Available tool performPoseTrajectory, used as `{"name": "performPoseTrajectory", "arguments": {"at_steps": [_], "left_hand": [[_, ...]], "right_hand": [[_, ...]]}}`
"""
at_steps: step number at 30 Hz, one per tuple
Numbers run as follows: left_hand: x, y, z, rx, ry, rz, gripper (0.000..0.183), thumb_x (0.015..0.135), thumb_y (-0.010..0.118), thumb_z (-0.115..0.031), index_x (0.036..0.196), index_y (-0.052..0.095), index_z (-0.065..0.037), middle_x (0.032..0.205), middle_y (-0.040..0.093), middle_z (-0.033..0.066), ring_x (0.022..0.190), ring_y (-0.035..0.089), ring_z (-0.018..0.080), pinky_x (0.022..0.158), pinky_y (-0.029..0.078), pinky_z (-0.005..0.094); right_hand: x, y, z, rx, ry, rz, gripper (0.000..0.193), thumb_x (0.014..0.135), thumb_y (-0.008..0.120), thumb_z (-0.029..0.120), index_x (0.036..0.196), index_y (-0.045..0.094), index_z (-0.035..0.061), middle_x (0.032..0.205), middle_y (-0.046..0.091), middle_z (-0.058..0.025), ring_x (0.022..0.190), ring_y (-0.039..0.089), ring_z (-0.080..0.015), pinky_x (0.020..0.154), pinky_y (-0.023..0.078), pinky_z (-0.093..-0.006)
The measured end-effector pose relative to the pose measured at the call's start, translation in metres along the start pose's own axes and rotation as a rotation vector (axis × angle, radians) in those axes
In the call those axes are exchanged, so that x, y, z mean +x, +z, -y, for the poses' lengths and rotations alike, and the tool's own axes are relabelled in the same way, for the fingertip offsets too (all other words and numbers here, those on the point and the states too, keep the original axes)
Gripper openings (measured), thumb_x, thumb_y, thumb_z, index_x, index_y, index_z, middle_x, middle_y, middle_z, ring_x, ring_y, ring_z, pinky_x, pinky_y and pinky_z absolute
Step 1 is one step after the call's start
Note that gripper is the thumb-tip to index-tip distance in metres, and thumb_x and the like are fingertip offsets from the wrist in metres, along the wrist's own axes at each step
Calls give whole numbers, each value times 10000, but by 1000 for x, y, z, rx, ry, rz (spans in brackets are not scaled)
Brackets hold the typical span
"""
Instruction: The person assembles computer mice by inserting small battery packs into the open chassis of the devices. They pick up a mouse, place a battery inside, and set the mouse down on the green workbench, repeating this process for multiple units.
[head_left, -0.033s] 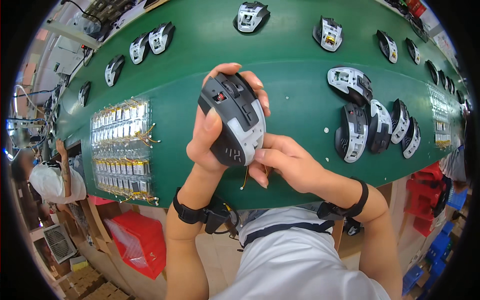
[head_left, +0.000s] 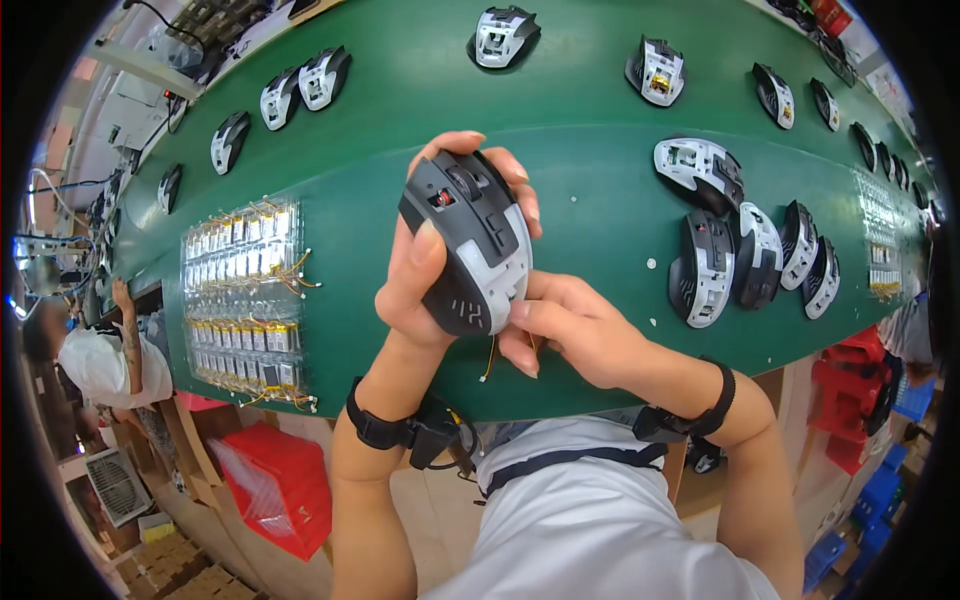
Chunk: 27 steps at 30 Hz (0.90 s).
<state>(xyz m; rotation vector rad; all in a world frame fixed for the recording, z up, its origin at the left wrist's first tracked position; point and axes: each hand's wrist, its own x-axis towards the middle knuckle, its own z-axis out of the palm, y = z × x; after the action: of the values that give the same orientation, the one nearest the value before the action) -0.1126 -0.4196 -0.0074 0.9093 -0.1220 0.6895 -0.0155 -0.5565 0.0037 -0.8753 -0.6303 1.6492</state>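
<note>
A black and white computer mouse [head_left: 470,245], its white rear shell uncovered, is held tilted above the table. My left hand [head_left: 415,275] wraps around it, the thumb along its left side and fingers over the far end and right side. At its near end my right hand [head_left: 575,325] is closed, thumb tip against the white shell and fingers curled underneath. What lies between those fingers is hidden. A thin wire with a small white plug [head_left: 487,365] hangs below the mouse, and a bit of yellow-red wire shows beside my right fingers.
Clear plastic trays of wired batteries [head_left: 245,300] lie at left on the green table [head_left: 580,380]. Several mice [head_left: 705,265] are grouped at right. More mice [head_left: 503,38] are spread along the far side. A red bin [head_left: 275,485] stands below left, and another person [head_left: 115,365] is at far left.
</note>
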Motion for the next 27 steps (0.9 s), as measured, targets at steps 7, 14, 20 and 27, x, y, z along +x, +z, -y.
{"name": "performPoseTrajectory", "arguments": {"at_steps": [7, 14, 20, 27], "left_hand": [[0, 7, 4, 20, 1, 14, 761, 843, 649, -457, 1396, 351, -27, 1223, 480, 210, 997, 561, 308, 869, 492, 417], [4, 15, -7, 171, -227, -117, 825, 890, 565, -491, 1490, 241, -26, 1359, 443, 282, 1040, 612, 363, 884, 549, 463], [7, -15, -16, -93, -122, -284, 647, 971, 431, -451, 1448, 334, -25, 1330, 500, 283, 1004, 641, 355, 844, 568, 449], [0, 14, 6, -28, -302, -404, 561, 988, 415, -447, 1383, 428, -49, 1290, 564, 242, 1096, 627, 333, 943, 514, 458]], "right_hand": [[0, -3, -7, 74, -13, 7, 161, 961, 471, 154, 923, 546, 16, 701, 536, -12, 637, 501, -97, 609, 421, -258], [-2, -10, 12, -21, 8, -82, 205, 968, 539, 212, 934, 570, 12, 724, 581, -26, 653, 559, -106, 608, 452, -254], [-4, -27, 30, -132, -102, -180, 287, 931, 644, 142, 1161, 590, -21, 938, 707, -122, 726, 633, -109, 641, 507, -237], [-2, -20, 26, -211, -602, -439, 283, 913, 654, 28, 1176, 577, -37, 1046, 671, -106, 981, 629, -151, 849, 493, -275]]}}
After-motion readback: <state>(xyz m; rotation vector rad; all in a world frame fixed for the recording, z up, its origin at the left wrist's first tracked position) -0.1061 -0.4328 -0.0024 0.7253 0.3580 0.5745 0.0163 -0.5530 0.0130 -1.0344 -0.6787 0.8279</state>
